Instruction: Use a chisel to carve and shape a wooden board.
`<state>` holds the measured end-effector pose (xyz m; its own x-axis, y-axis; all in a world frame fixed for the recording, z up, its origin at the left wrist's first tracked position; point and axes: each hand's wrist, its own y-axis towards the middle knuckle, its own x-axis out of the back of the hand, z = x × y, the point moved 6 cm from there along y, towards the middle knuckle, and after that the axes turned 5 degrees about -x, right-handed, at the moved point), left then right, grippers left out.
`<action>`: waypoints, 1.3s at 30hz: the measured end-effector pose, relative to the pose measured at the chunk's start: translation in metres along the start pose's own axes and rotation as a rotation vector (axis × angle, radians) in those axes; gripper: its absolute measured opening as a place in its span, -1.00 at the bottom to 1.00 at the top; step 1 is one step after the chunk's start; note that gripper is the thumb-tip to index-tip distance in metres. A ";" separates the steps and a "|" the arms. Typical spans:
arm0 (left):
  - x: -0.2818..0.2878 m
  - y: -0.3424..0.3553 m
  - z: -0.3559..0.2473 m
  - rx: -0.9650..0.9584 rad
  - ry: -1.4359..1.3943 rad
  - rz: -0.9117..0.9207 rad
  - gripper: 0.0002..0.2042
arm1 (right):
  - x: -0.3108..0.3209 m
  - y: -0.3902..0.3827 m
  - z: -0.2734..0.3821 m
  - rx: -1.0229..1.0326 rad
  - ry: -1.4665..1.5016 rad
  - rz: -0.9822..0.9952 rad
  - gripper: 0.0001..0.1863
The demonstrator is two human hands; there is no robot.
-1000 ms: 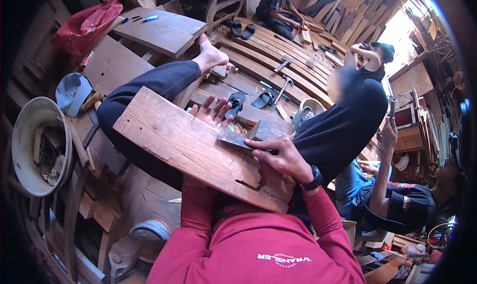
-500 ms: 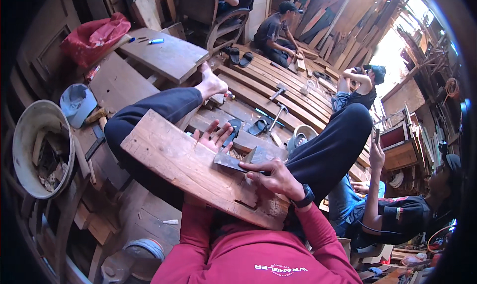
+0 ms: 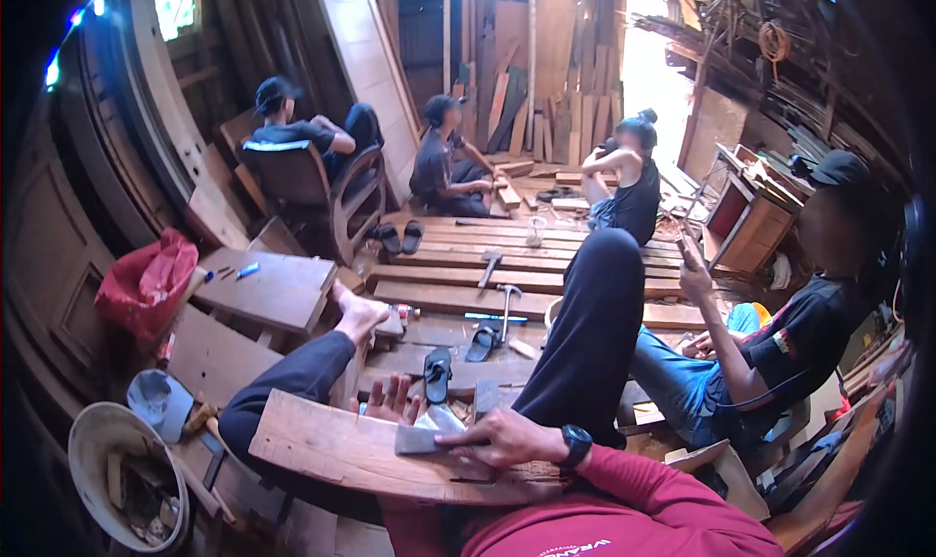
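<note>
Thin metal plate lay on a board across the lap

The wooden board (image 3: 336,447) rested across the person's thighs, its grooved face up. The right hand (image 3: 495,438) gripped a flat metal plate (image 3: 417,442), with a finger stretched out along it, and the plate lay against the board near its far edge. The left hand (image 3: 392,401) was open and held nothing, its fingers spread just beyond that edge; whether its palm touched the wood could not be told.

Done well, the step probably called for even pressure and a steady, low angle, so that the plate's corners did not dig in. The board, supported only by the lap, likely needed a firm brace, and the left fingers were best placed clear of the plate's edge. A hammer (image 3: 506,310) lay well apart on the floor planks (image 3: 458,345).
</note>
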<state>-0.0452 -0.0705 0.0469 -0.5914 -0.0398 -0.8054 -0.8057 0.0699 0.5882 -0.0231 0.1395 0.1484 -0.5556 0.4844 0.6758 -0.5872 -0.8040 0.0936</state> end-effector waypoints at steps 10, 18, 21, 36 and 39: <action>-0.010 0.005 -0.017 0.011 -0.118 0.093 -0.40 | 0.002 -0.067 0.017 0.270 0.127 -0.132 -0.59; -0.011 0.049 -0.035 0.129 -0.009 0.291 -0.47 | 0.020 -0.082 0.043 0.136 0.308 -0.222 -0.69; -0.033 0.137 -0.019 0.238 0.111 0.311 -0.47 | 0.025 -0.078 0.039 0.189 0.321 -0.260 -0.66; -0.034 0.177 -0.010 0.378 0.253 0.271 -0.52 | 0.037 -0.089 0.026 0.140 0.139 -0.380 -0.56; -0.035 0.177 -0.006 0.378 0.252 0.275 -0.53 | 0.040 -0.091 0.030 0.206 0.129 -0.444 -0.61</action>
<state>-0.1674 -0.0629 0.1798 -0.8064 -0.2041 -0.5550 -0.5789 0.4643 0.6703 0.0257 0.2220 0.1885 -0.3540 0.8235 0.4434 -0.6626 -0.5554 0.5025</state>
